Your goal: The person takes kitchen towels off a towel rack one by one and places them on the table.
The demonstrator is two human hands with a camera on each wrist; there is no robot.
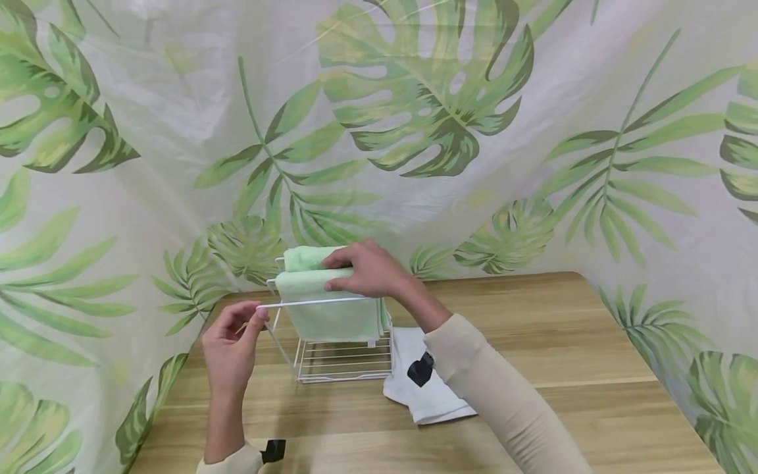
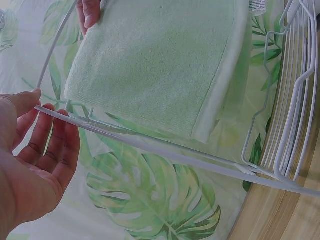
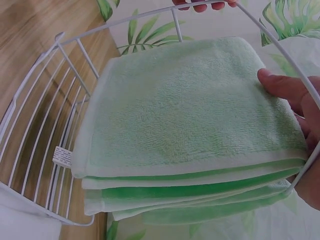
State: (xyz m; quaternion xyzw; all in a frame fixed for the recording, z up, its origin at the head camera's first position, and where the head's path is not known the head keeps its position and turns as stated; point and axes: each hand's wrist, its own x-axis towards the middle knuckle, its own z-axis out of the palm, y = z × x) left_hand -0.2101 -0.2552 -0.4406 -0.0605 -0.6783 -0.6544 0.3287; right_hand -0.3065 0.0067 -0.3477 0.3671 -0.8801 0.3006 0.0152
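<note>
A white wire rack (image 1: 345, 377) stands on the table, its front rail level with the hands. My left hand (image 1: 229, 345) pinches the rack's left front corner between thumb and fingers; the left wrist view shows the thumb on the wire (image 2: 150, 154). Folded light green towels (image 1: 331, 322) hang inside the rack, above its barred base. My right hand (image 1: 374, 270) reaches over the rack and grips the towel's top. In the right wrist view the thumb presses the front of the towel (image 3: 175, 110), fingers partly hidden behind it. Several folded layers and a small label (image 3: 62, 157) show there.
A folded white towel (image 1: 438, 411) lies on the table to the right of the rack, under the right forearm. The wooden table (image 1: 562, 388) stretches right and toward me. A leaf-printed curtain (image 1: 426, 210) hangs behind and at both sides.
</note>
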